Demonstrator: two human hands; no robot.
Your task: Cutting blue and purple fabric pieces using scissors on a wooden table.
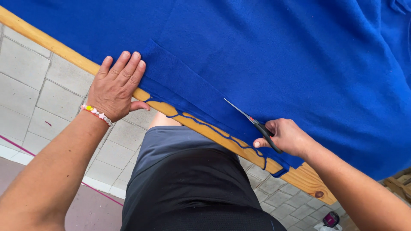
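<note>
Left hand (pixel 114 87) flat on blue fabric (pixel 274 55); right hand (pixel 286 137) grips scissors (pixel 252 124) near table edge (pixel 55 46).

Blue fleece cloth (pixel 265 55) flat over wooden table edge — scissors (pixel 252 122) apparently mid-cut.

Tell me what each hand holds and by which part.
The right hand holds scissors by their black handles. The left hand grips nothing; it lies flat on the blue fabric at the table edge.

The fleece fabric (pixel 278 55) is lying spread over the tabletop (pixel 308 177), its cut edge hanging along the near rim. The left hand (pixel 115 85) is pressing flat on the fabric's left end; the right hand (pixel 284 137), further right, is holding scissors (pixel 250 119) pointing leftward into the fabric.
</note>
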